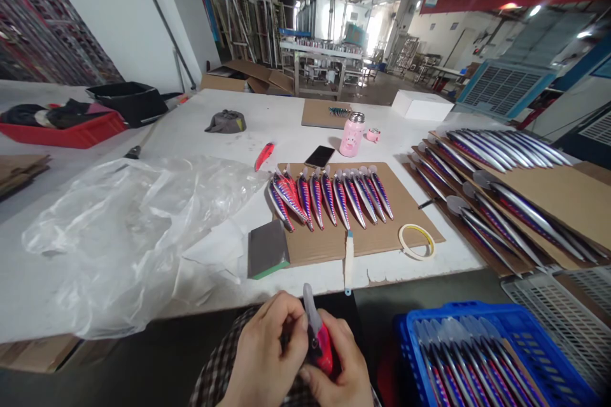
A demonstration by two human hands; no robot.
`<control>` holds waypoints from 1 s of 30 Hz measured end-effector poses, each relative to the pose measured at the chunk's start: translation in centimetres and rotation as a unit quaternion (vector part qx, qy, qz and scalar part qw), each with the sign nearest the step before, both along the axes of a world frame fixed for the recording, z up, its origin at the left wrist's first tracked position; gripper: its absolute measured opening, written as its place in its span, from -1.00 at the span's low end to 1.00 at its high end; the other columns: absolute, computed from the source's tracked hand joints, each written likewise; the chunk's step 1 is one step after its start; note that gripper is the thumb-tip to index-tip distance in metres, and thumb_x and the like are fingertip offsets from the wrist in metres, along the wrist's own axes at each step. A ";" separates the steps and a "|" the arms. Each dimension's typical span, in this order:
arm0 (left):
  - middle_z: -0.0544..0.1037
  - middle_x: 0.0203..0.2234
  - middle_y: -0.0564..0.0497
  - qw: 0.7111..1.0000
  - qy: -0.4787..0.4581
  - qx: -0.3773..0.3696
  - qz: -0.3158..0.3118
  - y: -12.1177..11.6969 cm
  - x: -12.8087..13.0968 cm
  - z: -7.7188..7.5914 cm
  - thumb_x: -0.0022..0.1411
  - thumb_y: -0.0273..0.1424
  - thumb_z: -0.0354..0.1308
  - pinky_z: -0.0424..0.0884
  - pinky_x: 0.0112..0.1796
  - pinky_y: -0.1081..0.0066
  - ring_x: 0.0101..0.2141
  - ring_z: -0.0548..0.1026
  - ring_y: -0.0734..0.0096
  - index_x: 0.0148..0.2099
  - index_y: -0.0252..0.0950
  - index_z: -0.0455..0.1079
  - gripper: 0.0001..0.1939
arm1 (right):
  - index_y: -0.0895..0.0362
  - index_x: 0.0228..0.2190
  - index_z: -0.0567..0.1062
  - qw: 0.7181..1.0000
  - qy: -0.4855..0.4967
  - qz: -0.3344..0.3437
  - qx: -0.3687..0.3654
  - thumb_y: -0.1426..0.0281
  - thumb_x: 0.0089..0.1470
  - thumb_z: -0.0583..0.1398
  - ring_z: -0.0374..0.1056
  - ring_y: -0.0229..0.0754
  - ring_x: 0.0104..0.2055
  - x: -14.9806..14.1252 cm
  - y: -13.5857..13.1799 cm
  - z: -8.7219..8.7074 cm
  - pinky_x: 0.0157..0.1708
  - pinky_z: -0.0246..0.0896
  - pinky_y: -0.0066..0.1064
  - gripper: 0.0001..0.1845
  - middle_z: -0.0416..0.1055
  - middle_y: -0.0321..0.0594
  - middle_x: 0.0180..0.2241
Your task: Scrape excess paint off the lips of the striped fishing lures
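Observation:
In front of my lap, my right hand is closed around a fishing lure with a bright pink-red and dark head. A clear, pale diving lip sticks up from the lure. My left hand pinches at the lure's head, beside the lip; its fingertips are partly hidden. On the table ahead, a row of purple, red and silver striped lures lies on a cardboard sheet. A white-handled blade tool, a roll of tape and a grey sanding block lie near the front edge.
A blue basket of lures stands low at the right. Cardboard layers with more lures rise above it. Crumpled plastic sheeting covers the left table. Farther back are a phone, a pink bottle and a red lure piece.

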State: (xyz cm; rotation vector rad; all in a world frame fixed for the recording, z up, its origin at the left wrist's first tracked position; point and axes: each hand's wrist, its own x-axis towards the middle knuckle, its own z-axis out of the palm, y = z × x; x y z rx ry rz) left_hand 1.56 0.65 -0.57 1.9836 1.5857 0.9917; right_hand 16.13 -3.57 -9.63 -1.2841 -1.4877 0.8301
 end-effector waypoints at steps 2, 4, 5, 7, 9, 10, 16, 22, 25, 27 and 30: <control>0.35 -0.62 0.18 1.000 -0.003 -0.010 -0.003 0.0 0.0 0.1 0.19 -0.48 0.00 0.29 -0.49 0.51 -0.57 0.39 0.49 -0.48 -0.19 0.19 -0.81 | -0.04 0.09 0.39 1.000 0.002 0.018 0.003 0.54 -0.25 0.33 0.42 0.00 -0.05 0.2 0.1 0.2 -0.02 0.36 -0.27 -0.21 0.50 -0.23 -0.06; 0.35 -0.61 0.17 0.999 -0.012 -0.040 -0.022 0.0 -0.2 0.1 0.21 -0.47 -0.01 0.30 -0.48 0.50 -0.57 0.39 0.48 -0.45 -0.19 0.21 -0.82 | -0.07 0.11 0.36 0.999 -0.002 0.039 0.008 0.57 -0.26 0.33 0.41 0.01 -0.03 0.5 0.2 0.2 0.00 0.35 -0.25 -0.16 0.49 -0.25 -0.03; 0.34 -0.62 0.17 0.997 -0.022 -0.062 -0.032 0.0 -0.3 0.1 0.21 -0.46 -0.02 0.30 -0.49 0.50 -0.57 0.38 0.47 -0.43 -0.19 0.21 -0.84 | -0.08 0.12 0.35 0.999 -0.008 0.050 0.012 0.58 -0.26 0.33 0.41 0.02 -0.01 0.7 0.2 0.2 0.01 0.35 -0.25 -0.14 0.49 -0.25 -0.01; 0.31 -0.62 0.18 0.992 -0.056 -0.110 -0.037 0.0 -0.5 0.0 0.23 -0.44 -0.03 0.29 -0.50 0.49 -0.58 0.36 0.46 -0.40 -0.18 0.20 -0.87 | -0.11 0.14 0.34 0.998 -0.021 0.061 0.016 0.59 -0.26 0.34 0.39 0.02 0.03 1.0 0.2 -0.1 0.05 0.33 -0.23 -0.11 0.48 -0.27 0.02; 0.28 -0.62 0.19 0.982 -0.106 -0.151 -0.032 0.0 -0.6 -0.2 0.24 -0.42 -0.04 0.29 -0.50 0.49 -0.58 0.34 0.45 -0.35 -0.18 0.20 -0.90 | -0.12 0.13 0.35 0.998 -0.026 0.053 0.009 0.58 -0.26 0.35 0.40 0.04 0.04 1.0 0.0 -0.2 0.07 0.32 -0.22 -0.11 0.48 -0.27 0.02; 0.29 -0.62 0.19 0.976 -0.138 -0.168 -0.033 -0.1 -0.6 -0.3 0.25 -0.40 -0.03 0.30 -0.49 0.48 -0.57 0.34 0.45 -0.32 -0.18 0.21 -0.93 | -0.11 0.12 0.36 0.999 -0.023 0.044 -0.001 0.57 -0.27 0.36 0.40 0.05 0.04 0.9 -0.1 -0.2 0.06 0.32 -0.21 -0.13 0.49 -0.26 0.01; 0.37 -0.56 0.17 0.925 -0.333 -0.183 -0.006 -0.8 -0.4 -0.4 0.28 -0.19 0.03 0.30 -0.42 0.49 -0.52 0.32 0.45 -0.18 -0.17 0.36 -0.81 | 0.00 0.10 0.40 0.998 0.050 0.008 -0.046 0.42 -0.22 0.39 0.42 0.07 0.01 0.2 -0.1 0.6 -0.04 0.39 -0.26 -0.23 0.50 -0.19 -0.02; 0.41 -0.60 0.16 0.950 -0.266 -0.160 0.018 -0.8 0.0 0.5 0.23 -0.28 0.07 0.26 -0.47 0.51 -0.55 0.34 0.46 -0.39 -0.20 0.39 -0.81 | 0.03 0.08 0.42 0.996 0.072 0.003 -0.042 0.43 -0.23 0.38 0.46 0.03 -0.06 0.1 0.1 1.1 -0.05 0.38 -0.28 -0.25 0.52 -0.18 -0.06; 0.41 -0.61 0.15 0.963 -0.228 -0.140 0.012 -0.5 0.2 0.8 0.22 -0.30 0.08 0.27 -0.48 0.52 -0.55 0.36 0.46 -0.47 -0.22 0.37 -0.78 | -0.01 0.07 0.42 0.998 0.050 -0.005 -0.029 0.45 -0.24 0.36 0.44 0.06 -0.03 0.3 0.2 1.3 -0.06 0.39 -0.25 -0.25 0.51 -0.17 -0.04; 0.41 -0.62 0.15 0.968 -0.210 -0.136 0.004 -0.4 0.2 0.7 0.23 -0.29 0.07 0.28 -0.48 0.52 -0.55 0.36 0.46 -0.48 -0.21 0.35 -0.75 | -0.02 0.08 0.41 0.999 0.033 -0.002 -0.017 0.47 -0.23 0.34 0.44 0.06 -0.03 0.4 0.2 1.3 -0.06 0.39 -0.25 -0.25 0.51 -0.18 -0.04; 0.48 -0.56 0.14 0.977 -0.174 -0.123 -0.027 -0.2 -0.2 0.1 0.27 -0.30 0.05 0.35 -0.43 0.52 -0.51 0.45 0.45 -0.39 -0.20 0.39 -0.80 | -0.02 0.09 0.39 1.000 0.014 -0.010 0.004 0.51 -0.23 0.32 0.44 0.02 -0.04 0.4 0.3 1.2 -0.04 0.38 -0.28 -0.23 0.51 -0.20 -0.06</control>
